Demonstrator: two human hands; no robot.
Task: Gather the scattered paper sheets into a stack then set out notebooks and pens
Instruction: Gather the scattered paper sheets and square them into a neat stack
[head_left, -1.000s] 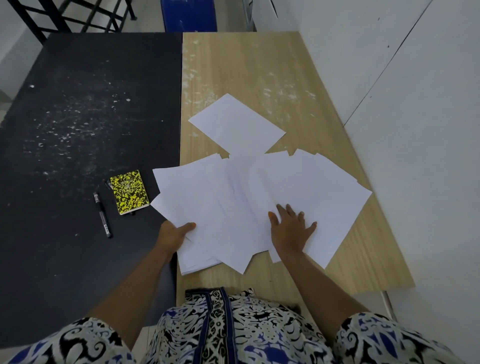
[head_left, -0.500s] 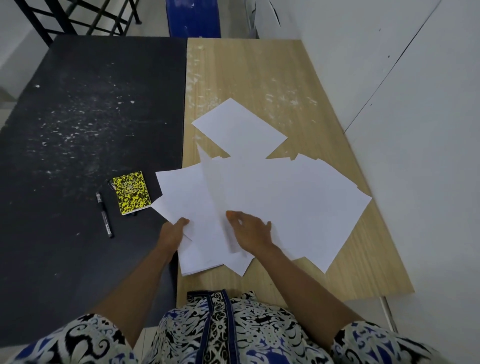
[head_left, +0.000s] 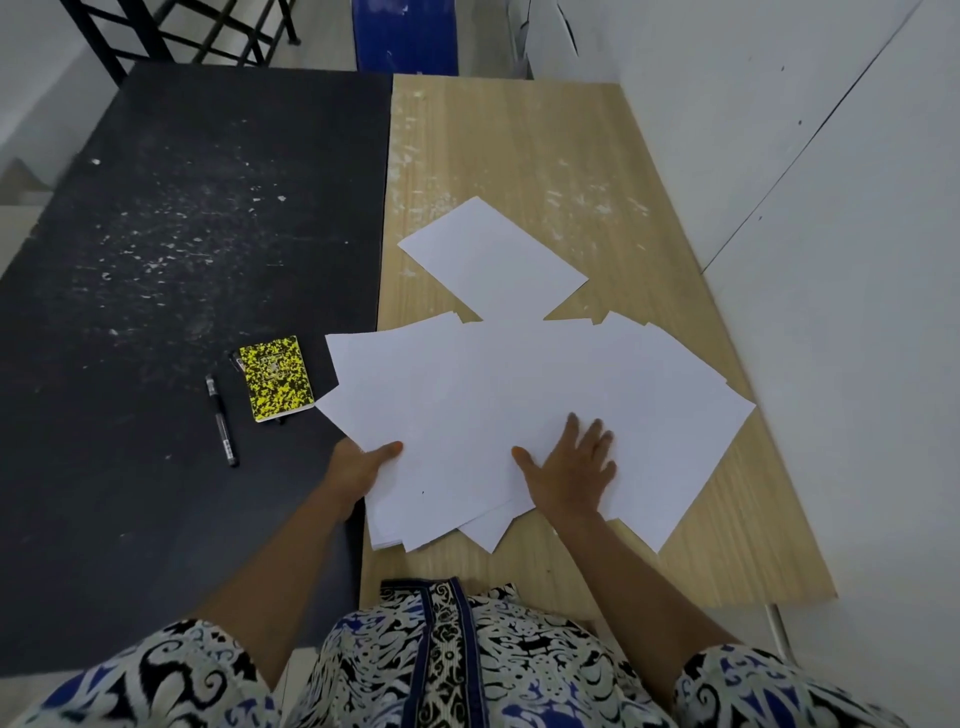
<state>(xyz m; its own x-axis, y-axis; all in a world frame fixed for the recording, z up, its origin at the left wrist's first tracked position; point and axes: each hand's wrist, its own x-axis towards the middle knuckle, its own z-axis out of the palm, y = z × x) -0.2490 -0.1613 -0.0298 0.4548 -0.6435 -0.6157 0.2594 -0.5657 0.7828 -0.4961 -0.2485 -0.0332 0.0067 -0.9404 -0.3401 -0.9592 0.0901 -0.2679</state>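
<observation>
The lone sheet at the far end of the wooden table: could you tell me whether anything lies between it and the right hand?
Only the fanned sheets lie between; the right hand rests flat on them. The lone sheet lies uncovered, its near corner tucked under them.

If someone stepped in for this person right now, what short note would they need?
Left hand: grips the left edge of the fanned paper sheets, thumb on top.
Right hand: flat, fingers spread, pressing on the sheets.
One single sheet lies farther back on the wooden table, its near corner under the fan.
Done: sheets partly pulled together.
Left: square them into a stack, add the single sheet, then set out the yellow notebook and pen on the black table.
</observation>
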